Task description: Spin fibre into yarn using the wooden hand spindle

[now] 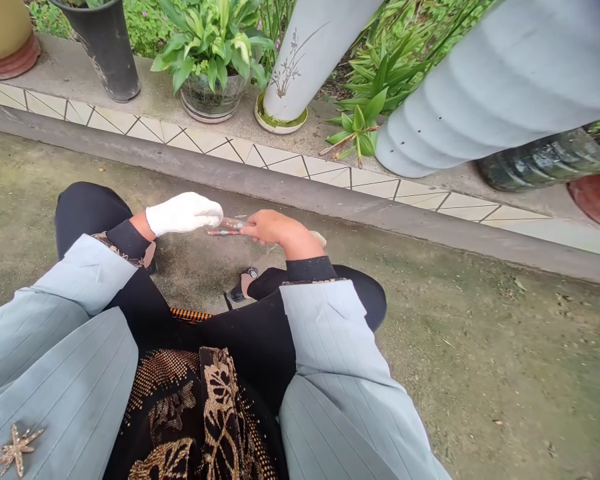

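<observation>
My left hand (185, 213) wears a white knitted glove, its fingers closed at the left end of a small, clear, plastic-looking piece (233, 224). From the other side my bare right hand (270, 227) pinches the same piece. A thin red-and-pale stick-like item (225, 233) sticks out leftward from under the right fingers; its kind is too small to tell. Both hands are close together above the ground, between my knees. Partly hidden behind the right wrist is a pale item (319, 238) that I cannot make out.
A low tiled ledge (205, 143) runs across in front. On it stand a black pot (105, 50), a clear pot of leafy plants (213, 97), a tall white planter (305, 67) and a large ribbed grey container (470, 93). Concrete ground (480, 347) spreads around my feet.
</observation>
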Demonstrator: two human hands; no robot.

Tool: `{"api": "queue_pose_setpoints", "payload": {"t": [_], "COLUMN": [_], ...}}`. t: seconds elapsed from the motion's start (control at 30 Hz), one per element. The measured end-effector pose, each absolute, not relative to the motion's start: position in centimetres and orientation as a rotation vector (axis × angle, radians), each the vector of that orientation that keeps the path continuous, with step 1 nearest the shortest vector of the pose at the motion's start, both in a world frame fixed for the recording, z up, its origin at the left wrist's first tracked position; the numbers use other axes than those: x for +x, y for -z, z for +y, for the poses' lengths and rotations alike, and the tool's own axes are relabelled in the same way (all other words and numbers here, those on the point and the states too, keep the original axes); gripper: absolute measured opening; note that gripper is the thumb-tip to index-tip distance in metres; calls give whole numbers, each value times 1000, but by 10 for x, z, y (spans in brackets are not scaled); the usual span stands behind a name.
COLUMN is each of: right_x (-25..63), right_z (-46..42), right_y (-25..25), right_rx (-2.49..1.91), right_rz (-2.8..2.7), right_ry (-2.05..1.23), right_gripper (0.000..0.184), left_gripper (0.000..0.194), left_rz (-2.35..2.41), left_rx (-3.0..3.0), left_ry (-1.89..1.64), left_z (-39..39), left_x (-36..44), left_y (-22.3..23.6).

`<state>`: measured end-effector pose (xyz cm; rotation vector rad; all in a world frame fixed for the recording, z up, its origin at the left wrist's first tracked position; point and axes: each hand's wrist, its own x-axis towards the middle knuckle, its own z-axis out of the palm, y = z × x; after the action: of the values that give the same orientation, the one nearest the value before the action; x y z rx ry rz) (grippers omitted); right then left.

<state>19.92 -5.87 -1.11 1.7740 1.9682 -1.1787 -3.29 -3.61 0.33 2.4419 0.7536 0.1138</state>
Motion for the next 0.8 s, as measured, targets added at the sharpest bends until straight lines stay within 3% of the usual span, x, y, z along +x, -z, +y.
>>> {"api": "queue_pose_setpoints", "payload": {"t": [0.17,0.3,0.4,0.53,0.6,0.67,0.73,0.8], "right_x": [177,185,198,210,215,220,222,219], "right_z": [-72,-76,-79,-74,-66,-56,-50,-49], "right_y": [6,-12,-26,-24,-12,3,16,24], "right_rx": [925,705,963,1821,2302,2608,2655,2376], "right_rz": [1937,1996,2053,2139,2147,2114,2060,1990], "right_ry": [1672,2047,2293,2502,2370,2018,1545,1287], "right_gripper": [22,27,36,44,43,40,35,28], "left_gripper": [30,30,30,29,30,30,31,31], "left_rz": [808,819,827,822,786,731,699,745], "left_rx": [2488,2409,2314,2249,2239,2238,2253,2307], "left_ry": [-116,-162,-197,-215,-153,-94,-96,-144], "left_z": [-32,-29,-27,-30,-34,-38,-40,-39], "left_x": [-36,-37,-35,-31,-28,-27,-26,-27], "left_y": [6,14,19,15,9,2,-2,-5]}}
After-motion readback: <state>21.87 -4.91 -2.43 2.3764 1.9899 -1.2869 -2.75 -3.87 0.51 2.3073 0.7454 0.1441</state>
